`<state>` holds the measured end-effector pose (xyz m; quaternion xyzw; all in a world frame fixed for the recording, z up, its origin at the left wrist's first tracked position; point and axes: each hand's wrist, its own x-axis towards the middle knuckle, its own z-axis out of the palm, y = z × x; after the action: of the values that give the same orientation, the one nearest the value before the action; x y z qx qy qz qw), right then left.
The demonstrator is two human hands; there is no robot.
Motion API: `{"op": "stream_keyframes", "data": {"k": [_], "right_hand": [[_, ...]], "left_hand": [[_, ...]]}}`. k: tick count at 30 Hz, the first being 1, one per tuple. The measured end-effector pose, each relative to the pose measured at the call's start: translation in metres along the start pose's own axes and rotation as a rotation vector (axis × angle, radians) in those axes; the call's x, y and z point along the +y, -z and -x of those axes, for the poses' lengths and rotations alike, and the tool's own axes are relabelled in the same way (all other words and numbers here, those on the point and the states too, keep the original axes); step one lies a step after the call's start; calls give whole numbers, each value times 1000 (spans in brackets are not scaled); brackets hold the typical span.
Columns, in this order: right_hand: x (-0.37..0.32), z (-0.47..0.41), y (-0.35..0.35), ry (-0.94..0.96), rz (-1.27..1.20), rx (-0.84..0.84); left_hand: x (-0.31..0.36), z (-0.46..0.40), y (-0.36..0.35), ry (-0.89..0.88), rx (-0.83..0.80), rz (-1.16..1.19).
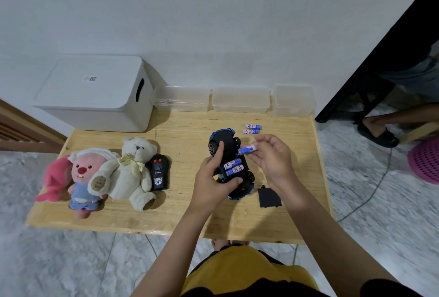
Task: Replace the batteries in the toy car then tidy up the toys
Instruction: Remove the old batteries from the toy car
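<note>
Both hands work over the upturned toy car [228, 154] on the wooden worktop [185, 135]. The left hand [211, 178] is closed around the car's underside, index finger stretched toward a front wheel, thumb against the rear. The right hand [273, 156] pinches a blue battery [248, 149] between thumb and fingertips, its end just at the edge of the open compartment, where two batteries [234, 166] already lie side by side. The black battery cover [268, 197] lies flat on the worktop beside the car's rear. Two loose batteries [252, 129] rest near the far edge. At the left sit a pink plush [80, 175], a white teddy bear [133, 170] and a black remote control [159, 173].
</note>
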<state>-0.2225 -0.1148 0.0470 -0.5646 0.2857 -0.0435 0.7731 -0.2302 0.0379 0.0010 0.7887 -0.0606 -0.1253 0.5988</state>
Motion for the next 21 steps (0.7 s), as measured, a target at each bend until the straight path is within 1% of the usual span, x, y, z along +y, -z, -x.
{"op": "stream_keyframes", "data": {"k": [1,2,3,7,9,13,21], "right_hand": [[-2,-2,4,-40,-59,-19],[-2,-3,7,-56,-44,-38],[-2,-3,9,-56,34,-57],[7,7,11,-25,479,-129],[14,11,10,-7,609,-159],[21,16,6,5,670,-177],[24,15,4,36,727,-135]], "left_hand": [[0,1,0,1,1,1],[-1,3,0,3,-1,0],[-2,5,0,3,-3,0],[-4,9,1,19,1,31],[-4,8,1,17,11,27],[-2,7,2,7,36,16],[1,14,0,-25,57,0]]}}
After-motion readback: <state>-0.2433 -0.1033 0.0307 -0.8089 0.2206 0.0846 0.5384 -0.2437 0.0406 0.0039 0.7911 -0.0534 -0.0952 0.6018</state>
